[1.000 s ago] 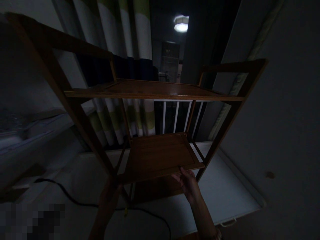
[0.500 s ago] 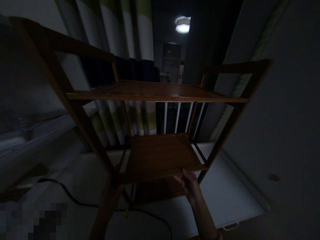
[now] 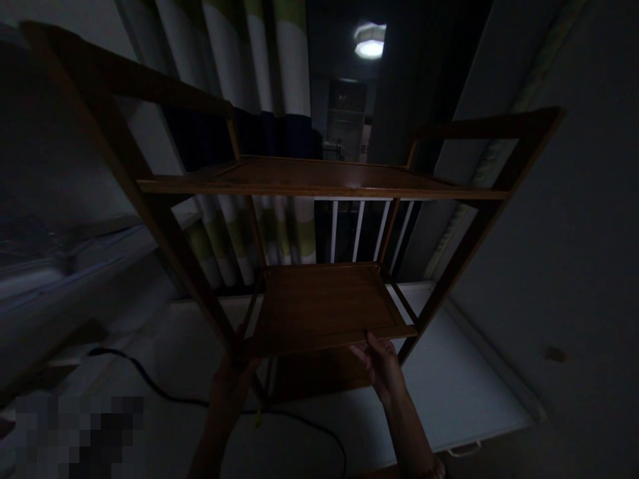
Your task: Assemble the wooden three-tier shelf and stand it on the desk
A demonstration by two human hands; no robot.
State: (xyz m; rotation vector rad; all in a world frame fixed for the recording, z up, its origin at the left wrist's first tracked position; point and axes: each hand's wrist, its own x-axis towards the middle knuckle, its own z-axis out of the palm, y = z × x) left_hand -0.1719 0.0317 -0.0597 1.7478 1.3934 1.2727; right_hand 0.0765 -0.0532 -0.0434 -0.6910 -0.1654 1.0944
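Gripping: R hand (image 3: 382, 370) pinches mid shelf (image 3: 324, 303) edge, 5 o'clock; L hand (image 3: 230, 386) clasps its corner, 7 o'clock.
Shelf: best kept lvl.

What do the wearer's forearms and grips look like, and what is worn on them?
The left grip and right grip look bare, ungloved. The left forearm also looks bare. A bunched sleeve edge shows on the right forearm, too dim for its colour.
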